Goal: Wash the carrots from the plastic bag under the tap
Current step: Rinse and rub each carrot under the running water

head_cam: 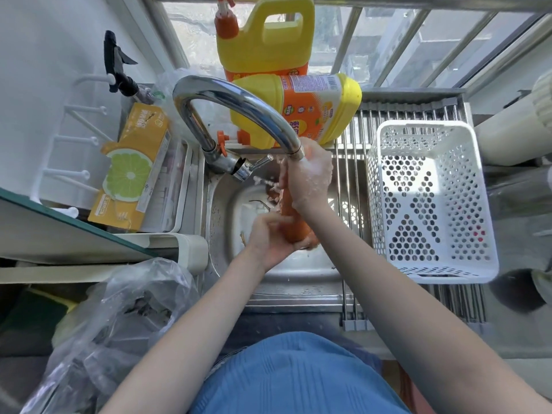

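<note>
Both hands' fingers around one carrot (294,225) over the sink (221,222), under the tap (239,106); white basket (430,201) alongside.

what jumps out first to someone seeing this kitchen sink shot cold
At centre, an orange carrot is gripped by the left hand and right hand under the curved chrome tap, over the steel sink. Behind stand two yellow detergent jugs; a white perforated plastic basket sits right.

We see writing on the lying yellow bottle (310,110) label and on the orange lemon box (134,165), but the words are too small and blurry to read.
</note>
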`<state>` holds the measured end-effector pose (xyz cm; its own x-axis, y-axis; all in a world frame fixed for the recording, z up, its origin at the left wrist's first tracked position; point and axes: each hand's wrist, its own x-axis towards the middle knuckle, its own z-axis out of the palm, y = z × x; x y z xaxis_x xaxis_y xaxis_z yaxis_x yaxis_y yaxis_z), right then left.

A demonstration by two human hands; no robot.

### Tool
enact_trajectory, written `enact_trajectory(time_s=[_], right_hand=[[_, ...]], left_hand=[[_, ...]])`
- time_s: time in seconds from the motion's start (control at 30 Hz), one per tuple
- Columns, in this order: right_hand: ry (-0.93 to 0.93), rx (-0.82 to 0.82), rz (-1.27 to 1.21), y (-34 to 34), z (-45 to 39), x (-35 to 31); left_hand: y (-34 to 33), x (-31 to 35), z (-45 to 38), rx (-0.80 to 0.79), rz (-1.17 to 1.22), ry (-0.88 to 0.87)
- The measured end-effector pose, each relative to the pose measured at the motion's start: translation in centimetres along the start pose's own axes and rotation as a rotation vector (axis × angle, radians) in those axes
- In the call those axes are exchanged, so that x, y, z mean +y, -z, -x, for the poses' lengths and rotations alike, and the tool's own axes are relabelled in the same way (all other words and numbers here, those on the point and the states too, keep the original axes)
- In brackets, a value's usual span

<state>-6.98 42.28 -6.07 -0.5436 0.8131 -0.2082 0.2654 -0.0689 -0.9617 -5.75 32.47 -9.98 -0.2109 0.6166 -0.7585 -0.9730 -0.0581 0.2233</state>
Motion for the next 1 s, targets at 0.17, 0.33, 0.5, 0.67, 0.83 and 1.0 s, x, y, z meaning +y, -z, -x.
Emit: enact_trajectory(time_s=[0.17,0.33,0.5,0.67,0.83,1.0], right_hand=[[-0.272,0.312,-0.492,2.1,-1.0,-1.4],[-0.649,0.433,-0.759,4.9,1.3,0.0],[-0.811,0.305,-0.902,1.5,3.3,0.8],[-0.544,0.138,0.022,5.7,7.1,5.1],[-0.324,-0.192,-0.21,6.7,5.4,3.6],[-0.124,-0.421,0.16,7.6,4.2,3.9]], left_hand=[[-1.4,-0.2,-1.4,0.061,0.51,-0.079],[-3.6,2.4,-2.0,-0.011,0.597,-0.308],[-6.7,3.0,-2.7,0.097,-0.081,-0.453],[-8.9,2.7,-2.9,0.188,-0.454,-0.529],[-8.8,2.5,-2.6,0.053,-0.607,-0.556],[-7.5,3.2,-1.8,0.086,-0.746,-0.621]])
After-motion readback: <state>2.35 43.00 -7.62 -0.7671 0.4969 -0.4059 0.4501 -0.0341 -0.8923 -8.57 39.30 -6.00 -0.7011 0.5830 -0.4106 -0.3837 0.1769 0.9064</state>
